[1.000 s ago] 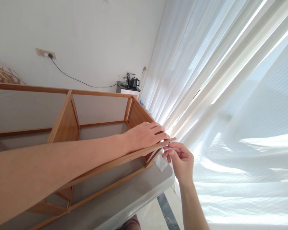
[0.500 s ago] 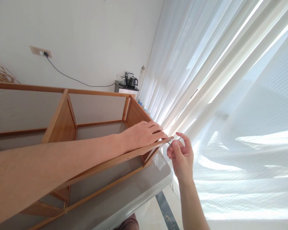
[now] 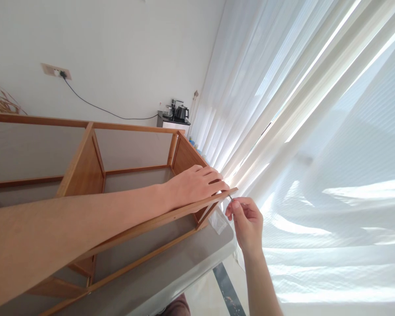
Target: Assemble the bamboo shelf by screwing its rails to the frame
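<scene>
Lower now than in the earlier frame, the right hand [image 3: 248, 224] has brought its raised finger down, and its thumb and fingertips pinch a thin metal tool [image 3: 231, 198], probably a hex key, while the left hand [image 3: 197, 186] has barely moved. That tool is at the underside of the near wooden rail [image 3: 158, 221], close to its far end; whether its tip is seated in a fastener cannot be made out. Resting over the rail with its fingers slightly spread, the left hand lies just beside the joint, a good place for steadying it. Light, even pressure there should stop the rail lifting or twisting, so long as the fingertips keep away from the tool. For the right hand, the tip wants to go fully home and stay in line with the fastener before any force goes on; short turns with a fresh grip between them would suit so small a tool, easing off once it feels snug, since wood can crush or split. Around the rail, the open wooden frame [image 3: 82, 162] rests on the desk [image 3: 197, 250], a clear plastic bag [image 3: 218, 222] lies near the desk's corner, and the pale curtain [image 3: 316, 131] hangs beyond the right hand.
</scene>
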Motion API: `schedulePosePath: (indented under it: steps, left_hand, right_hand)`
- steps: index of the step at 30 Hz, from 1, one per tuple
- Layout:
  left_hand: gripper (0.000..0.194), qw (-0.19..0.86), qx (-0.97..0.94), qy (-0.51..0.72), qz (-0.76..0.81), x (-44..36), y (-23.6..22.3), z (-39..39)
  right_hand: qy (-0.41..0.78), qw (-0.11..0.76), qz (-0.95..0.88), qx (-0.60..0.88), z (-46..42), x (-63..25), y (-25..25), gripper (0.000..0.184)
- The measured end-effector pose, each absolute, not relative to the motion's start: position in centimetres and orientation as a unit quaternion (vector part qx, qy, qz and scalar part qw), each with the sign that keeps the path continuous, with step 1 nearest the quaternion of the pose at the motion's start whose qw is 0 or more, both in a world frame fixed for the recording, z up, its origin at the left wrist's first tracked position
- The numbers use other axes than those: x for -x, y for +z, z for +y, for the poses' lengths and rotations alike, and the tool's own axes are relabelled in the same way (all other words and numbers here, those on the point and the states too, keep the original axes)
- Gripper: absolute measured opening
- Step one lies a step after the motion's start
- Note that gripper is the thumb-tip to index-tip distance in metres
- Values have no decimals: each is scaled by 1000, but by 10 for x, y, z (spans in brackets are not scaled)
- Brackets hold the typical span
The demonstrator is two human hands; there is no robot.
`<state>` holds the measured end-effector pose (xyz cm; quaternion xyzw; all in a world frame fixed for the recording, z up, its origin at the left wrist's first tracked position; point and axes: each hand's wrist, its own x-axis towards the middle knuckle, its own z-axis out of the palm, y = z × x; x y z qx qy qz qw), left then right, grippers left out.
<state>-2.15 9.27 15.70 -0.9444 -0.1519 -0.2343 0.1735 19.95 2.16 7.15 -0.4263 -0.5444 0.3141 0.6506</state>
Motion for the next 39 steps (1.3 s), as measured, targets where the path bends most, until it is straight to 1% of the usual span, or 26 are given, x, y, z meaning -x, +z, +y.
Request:
schedulePosePath:
  steps: [3, 8, 11, 15, 18, 23, 26, 28, 31, 39]
  left_hand:
    - [33, 181, 945, -225, -152, 22, 157, 93]
    - [34, 167, 950, -214, -152, 23, 159, 93]
    - [33, 157, 952, -213, -156, 22, 159, 94]
    - [33, 148, 953, -211, -160, 22, 159, 94]
    - [34, 146, 954, -205, -163, 22, 158, 94]
    - [35, 176, 947, -226, -144, 21, 155, 95]
    - [34, 174, 947, -225, -149, 21, 155, 95]
    - [37, 170, 949, -220, -146, 22, 156, 95]
    - [39, 165, 951, -217, -145, 22, 157, 94]
    - [36, 155, 954, -208, -149, 22, 158, 95]
  right_hand:
    - [279, 652, -560, 428, 20, -197, 75, 11]
    - [235, 626, -560, 489, 10, -183, 85, 18]
    - [250, 602, -553, 519, 8, -176, 86, 22]
    - [264, 589, -563, 516, 7, -173, 86, 28]
    - [245, 587, -576, 513, 2, -173, 88, 27]
    - [179, 602, -571, 529, -1, -174, 91, 24]
    - [141, 608, -560, 545, 0, -174, 89, 21]
    - [120, 609, -557, 552, 0, -175, 86, 19]
    - [91, 601, -568, 556, -1, -176, 84, 16]
    - [38, 576, -608, 545, -3, -179, 88, 15]
